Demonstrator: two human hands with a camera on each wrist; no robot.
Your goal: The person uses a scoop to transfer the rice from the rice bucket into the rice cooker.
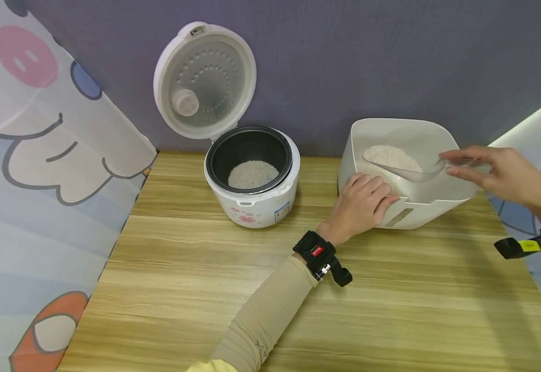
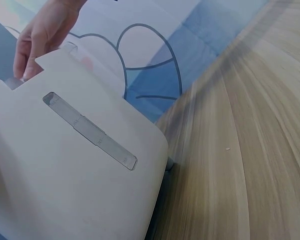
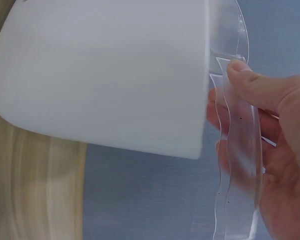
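Sleeved in beige, my left forearm [image 1: 270,305] crosses the near middle of the wooden table [image 1: 159,289]. Toward its far edge, left of centre, sits the rice cooker [image 1: 224,204], its lid [image 1: 219,57] swung up and back, presumably so the black pot [image 1: 224,155] stays uncovered from above. Well to its right, also at the far edge, stands the white container [image 1: 426,209], placed, I'd judge, for both hands to reach easily. My left hand [image 1: 359,205] has its fingers hooked over the container's near rim, toward the left, probably to steady it. My right hand [image 1: 505,168] comes in from the right, thumb and fingers pinching the clear scoop [image 1: 419,176] by its handle, which should let me tilt it finely. Its bowl points left inside the container, over or against the heaped rice [image 1: 391,154]; I cannot tell which, nor how much it carries. A smaller mound of rice [image 1: 253,175] covers the pot's bottom.
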